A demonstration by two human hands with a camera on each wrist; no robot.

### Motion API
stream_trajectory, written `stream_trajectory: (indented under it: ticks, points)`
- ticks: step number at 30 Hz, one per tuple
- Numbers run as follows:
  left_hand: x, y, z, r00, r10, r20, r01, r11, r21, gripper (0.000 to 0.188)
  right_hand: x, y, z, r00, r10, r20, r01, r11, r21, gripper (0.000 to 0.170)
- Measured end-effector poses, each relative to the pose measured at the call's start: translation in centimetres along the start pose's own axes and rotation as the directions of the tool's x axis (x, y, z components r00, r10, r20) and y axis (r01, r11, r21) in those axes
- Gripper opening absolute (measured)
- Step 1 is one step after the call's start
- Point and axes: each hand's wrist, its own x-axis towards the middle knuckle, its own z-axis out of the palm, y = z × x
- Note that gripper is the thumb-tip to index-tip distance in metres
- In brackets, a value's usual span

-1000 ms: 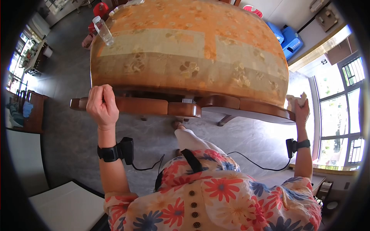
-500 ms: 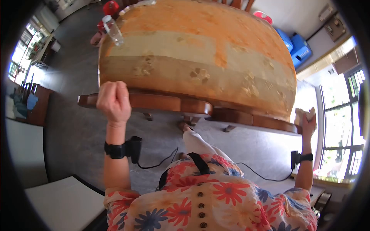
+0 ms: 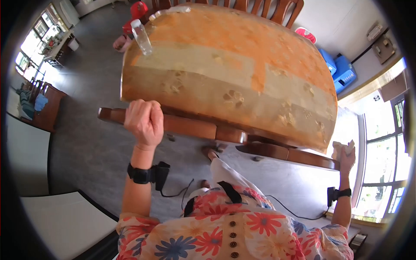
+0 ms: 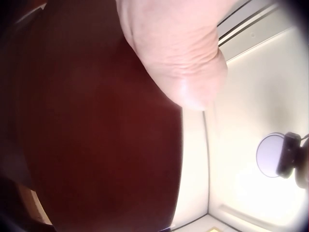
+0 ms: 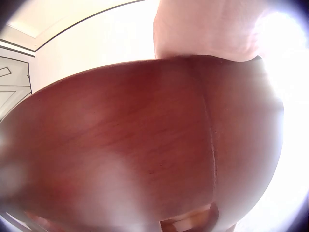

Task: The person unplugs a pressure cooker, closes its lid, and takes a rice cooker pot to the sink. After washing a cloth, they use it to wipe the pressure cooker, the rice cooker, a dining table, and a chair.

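In the head view, my left hand point(image 3: 145, 123) grips a brown wooden rail point(image 3: 190, 128) along the table's near edge, fingers curled over its top. My right hand point(image 3: 348, 160) is at the outer end of a second brown wooden rail point(image 3: 310, 160) and holds a crumpled cream cloth point(image 3: 337, 149). Beyond the rails lies the table point(image 3: 190, 89) with its patterned orange and beige cover. The left wrist view shows a broad dark wooden panel point(image 4: 106, 121) under the hand. A reddish-brown panel point(image 5: 130, 135) with a seam fills the right wrist view.
A clear bottle point(image 3: 142, 38) stands at the table's far left. Slatted wooden chairs point(image 3: 286, 11) are behind the table. Blue containers point(image 3: 343, 73) stand by the right wall. Grey floor point(image 3: 91, 143) lies left of the table, with a white surface point(image 3: 69, 221) at lower left.
The head view has swung, so the table, rails and left hand appear farther right, and more chair backs show behind. Both hands keep their places on the rails.
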Motion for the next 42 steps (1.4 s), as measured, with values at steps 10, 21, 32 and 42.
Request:
stream_trajectory:
  ticks: [10, 21, 32, 42]
  points:
    - [0.2, -1.9, 0.8, 1.000, 0.025, 0.018, -0.025, 1.000, 0.010, 0.015, 1.3, -0.7, 2.0, 0.999, 0.026, 0.027, -0.027, 1.000, 0.010, 0.043]
    - [0.7, -3.9, 2.4, 1.000, 0.008, 0.017, -0.009, 1.000, 0.019, 0.014, 2.3, -1.7, 3.4, 0.997, -0.071, 0.012, 0.070, 0.995, 0.074, 0.036]
    - [0.7, -8.5, 1.5, 0.990, -0.092, 0.103, 0.085, 0.994, 0.067, 0.018, 1.3, -6.3, 5.9, 0.998, -0.055, 0.040, 0.055, 0.999, 0.004, 0.039]
    - [-1.5, -9.6, -4.5, 0.988, -0.086, 0.127, 0.053, 0.968, 0.246, 0.021, -4.8, -19.6, 7.9, 0.928, 0.164, 0.335, -0.347, 0.707, 0.616, 0.037]
